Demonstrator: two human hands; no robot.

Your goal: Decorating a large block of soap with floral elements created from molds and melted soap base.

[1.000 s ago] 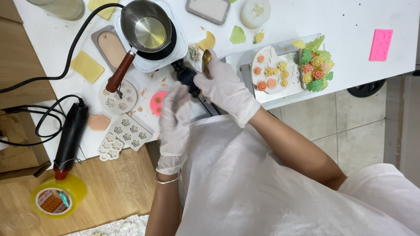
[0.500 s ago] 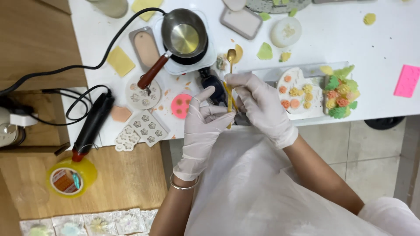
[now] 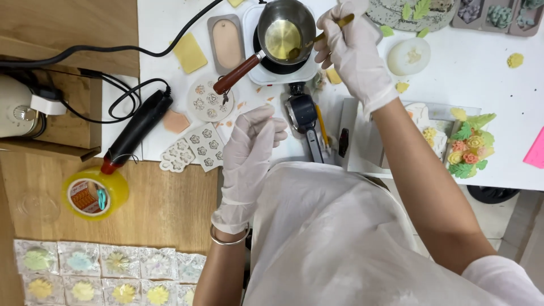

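Steel saucepan [image 3: 285, 28] with wooden handle: a gold spoon [image 3: 317, 38] is pinched in the gloved right hand [image 3: 350, 48], bowl dipped inside (shaft slanting up-right). Left hand [image 3: 249, 148], loosely curled and empty, is held below the pan.

At your nine o'clock lies a black heat tool [image 3: 136, 126] with its cord, a yellow tape roll [image 3: 93, 194] just below it. White flower moulds [image 3: 195, 148] sit nearer centre. At three o'clock a cluster of coloured wax flowers [image 3: 469, 148]; wrapped flower pieces [image 3: 96, 272] line seven o'clock.
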